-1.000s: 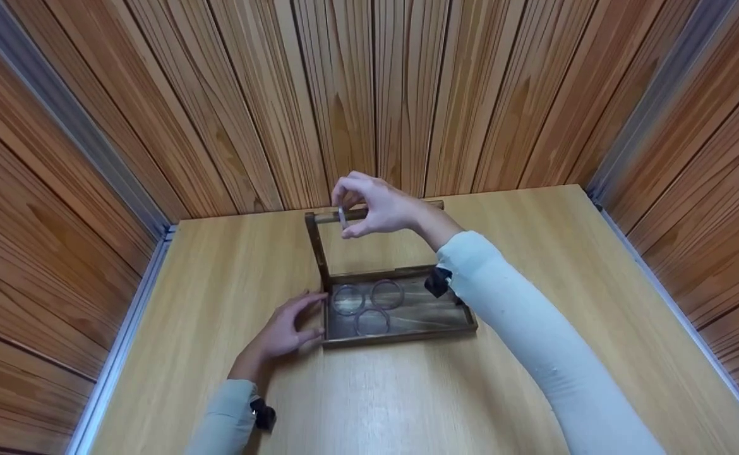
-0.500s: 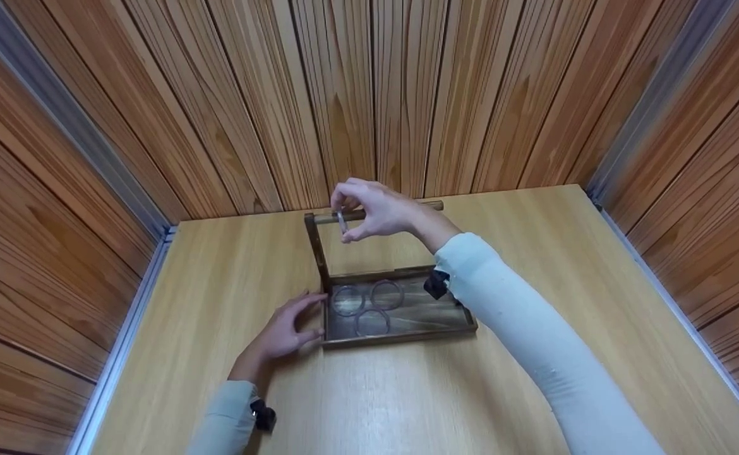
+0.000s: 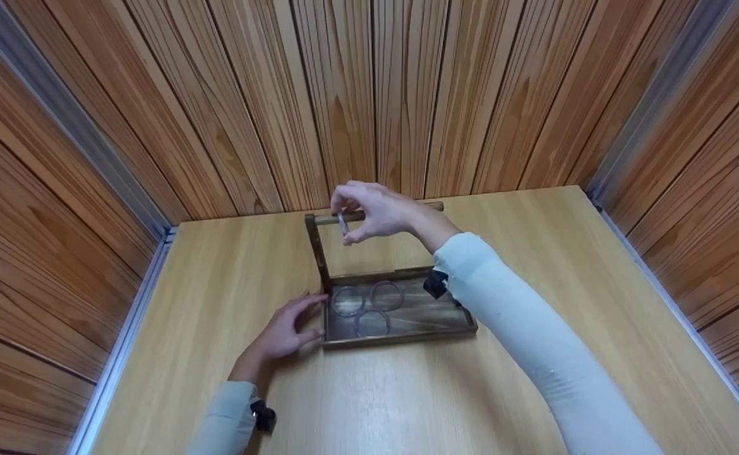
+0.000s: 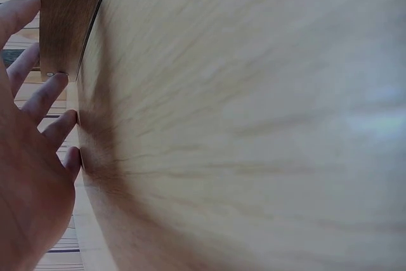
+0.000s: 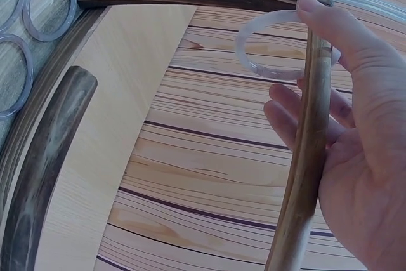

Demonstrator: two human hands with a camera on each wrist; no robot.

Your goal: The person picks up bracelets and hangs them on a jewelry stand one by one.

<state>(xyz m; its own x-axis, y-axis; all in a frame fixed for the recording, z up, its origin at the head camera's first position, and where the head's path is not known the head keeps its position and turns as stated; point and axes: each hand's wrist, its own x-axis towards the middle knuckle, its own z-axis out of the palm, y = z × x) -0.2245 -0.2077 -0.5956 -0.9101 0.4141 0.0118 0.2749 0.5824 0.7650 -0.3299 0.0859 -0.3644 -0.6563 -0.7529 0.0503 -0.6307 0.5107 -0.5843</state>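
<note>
In the head view my right hand (image 3: 372, 208) pinches a pale, translucent bangle (image 3: 343, 224) between thumb and fingers. The bangle appears to be around the horizontal wooden bar (image 3: 434, 206) of a dark wooden stand, near the upright post (image 3: 318, 253). In the right wrist view, my thumb rests on the upper part of this bangle (image 5: 247, 49), and the bar (image 5: 304, 150) crosses it. My left hand (image 3: 284, 332), fingers spread and not curled round anything, touches the left end of the stand's tray (image 3: 401, 339). Its fingertips meet the wooden side (image 4: 66, 26) in the left wrist view.
Three more bangles lie flat in the tray's left half: a left one (image 3: 348, 315), a back one (image 3: 387, 308) and a front one (image 3: 372, 335). The stand sits on a light wooden table (image 3: 230, 265). Planked wooden walls (image 3: 401, 95) enclose the back and sides.
My right hand has come down slightly with the bangle, close to the bar's left end. My left hand and the bangles in the tray have stayed put.
</note>
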